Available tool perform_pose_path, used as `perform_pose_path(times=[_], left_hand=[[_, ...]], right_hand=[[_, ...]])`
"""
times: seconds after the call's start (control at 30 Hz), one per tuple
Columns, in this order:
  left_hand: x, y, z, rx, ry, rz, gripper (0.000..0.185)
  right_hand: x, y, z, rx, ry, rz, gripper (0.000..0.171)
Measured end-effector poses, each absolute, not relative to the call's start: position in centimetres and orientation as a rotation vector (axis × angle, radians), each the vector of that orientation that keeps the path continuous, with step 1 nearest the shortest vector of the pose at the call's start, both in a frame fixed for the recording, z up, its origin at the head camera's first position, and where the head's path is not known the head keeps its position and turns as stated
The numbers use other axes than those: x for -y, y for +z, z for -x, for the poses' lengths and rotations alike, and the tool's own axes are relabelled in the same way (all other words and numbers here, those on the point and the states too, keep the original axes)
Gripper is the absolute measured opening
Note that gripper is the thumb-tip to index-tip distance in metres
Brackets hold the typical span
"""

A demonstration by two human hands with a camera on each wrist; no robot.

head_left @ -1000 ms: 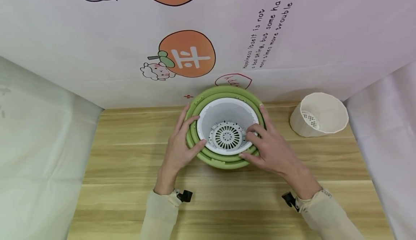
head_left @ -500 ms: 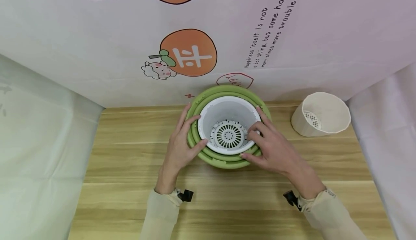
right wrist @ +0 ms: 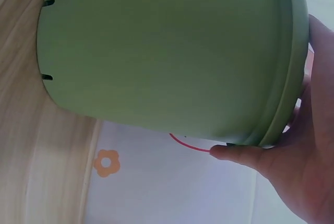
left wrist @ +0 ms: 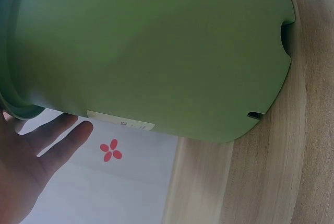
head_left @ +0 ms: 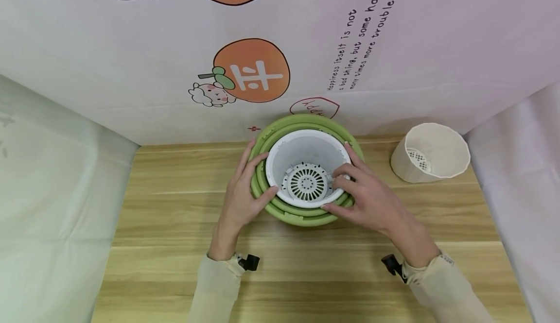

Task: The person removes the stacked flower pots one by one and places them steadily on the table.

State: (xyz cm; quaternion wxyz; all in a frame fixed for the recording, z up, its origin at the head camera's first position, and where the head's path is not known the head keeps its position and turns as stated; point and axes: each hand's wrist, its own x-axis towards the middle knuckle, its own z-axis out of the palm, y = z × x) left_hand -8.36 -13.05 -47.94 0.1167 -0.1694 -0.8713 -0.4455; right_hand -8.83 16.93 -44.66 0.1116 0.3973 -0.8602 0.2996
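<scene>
A white plant pot (head_left: 290,153) with a slotted round base sits nested inside green plant pots (head_left: 302,220) in the middle of the head view. My left hand (head_left: 240,196) grips the left of the green rim, its thumb reaching over toward the white rim. In the left wrist view some fingers lie outside, beneath the green rim. On the other side my right hand (head_left: 372,199) has fingers curled over the white rim into that pot, thumb at its near edge. Another finger stretches along the green rim. The right wrist view shows the green pot's smooth wall (right wrist: 156,51).
An off-white faceted pot (head_left: 400,165) with a perforated base stands at the right rear of the wooden table (head_left: 183,226). A printed white backdrop (head_left: 153,60) rises right behind the pots. Pale cloth hangs on both sides.
Both hands stay at the rims of the nested pots. Only a very slight shift of the view and of the right hand's fingers shows.
</scene>
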Motion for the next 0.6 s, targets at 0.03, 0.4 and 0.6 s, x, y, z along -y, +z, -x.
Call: perform_pose_path(times=[0.03, 0.4, 0.6], left_hand=[[13.06, -47.94, 8.37, 2.549, -1.302, 0.495, 0.072], [13.11, -48.1, 8.34, 2.541, -1.293, 0.504, 0.073], [13.14, -48.02, 8.36, 2.541, -1.28, 0.51, 0.071]], right_hand=[[-16.95, -44.63, 8.84, 2.529, 0.883, -1.169, 0.054], [-16.8, -44.9, 8.37, 2.501, 1.107, -1.057, 0.045], [-16.65, -44.47, 8.07, 2.525, 1.052, -1.041, 0.045]])
